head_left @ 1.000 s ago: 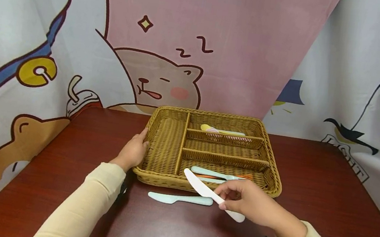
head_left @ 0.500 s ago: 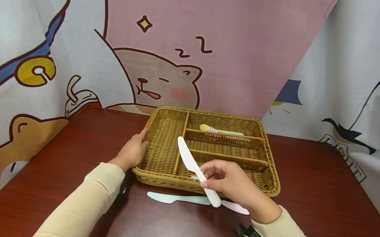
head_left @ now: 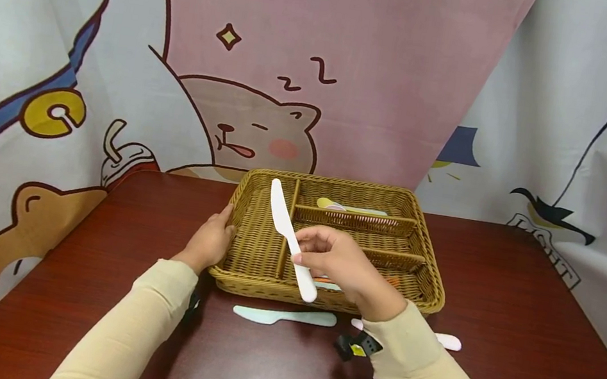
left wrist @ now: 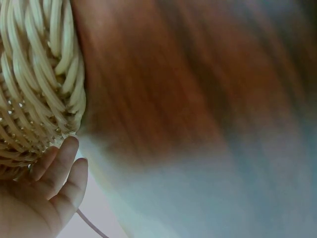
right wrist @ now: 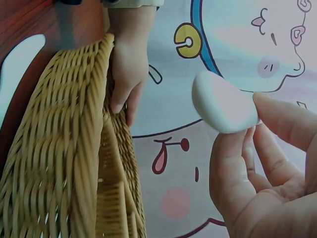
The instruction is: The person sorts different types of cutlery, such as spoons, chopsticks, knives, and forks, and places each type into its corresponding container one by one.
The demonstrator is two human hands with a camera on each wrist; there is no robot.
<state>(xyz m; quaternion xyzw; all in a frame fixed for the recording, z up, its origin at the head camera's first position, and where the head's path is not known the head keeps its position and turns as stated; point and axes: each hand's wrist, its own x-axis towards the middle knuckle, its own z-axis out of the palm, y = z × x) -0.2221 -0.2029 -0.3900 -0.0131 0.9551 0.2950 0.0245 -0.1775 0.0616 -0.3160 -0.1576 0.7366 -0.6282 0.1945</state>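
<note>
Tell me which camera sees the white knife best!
The head view: the white knife shows from blade tip to handle end, pinched by the right hand. The right wrist view shows just its rounded handle end; the left wrist view, none of it.

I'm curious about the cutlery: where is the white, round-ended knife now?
In the head view, the white knife is pinched in the right hand, its blade seen across the left compartment of the brown wicker basket.

1. Held knife [head_left: 285, 224]: white.
2. Basket [head_left: 249, 286]: golden brown, woven pattern.
3. Second knife [head_left: 294, 317]: pale mint green.
4. Tabletop [head_left: 255, 370]: dark reddish brown.
5. Sleeves [head_left: 127, 326]: plain cream.
6. Curtain [head_left: 391, 66]: pink and white, cartoon animals.
</note>
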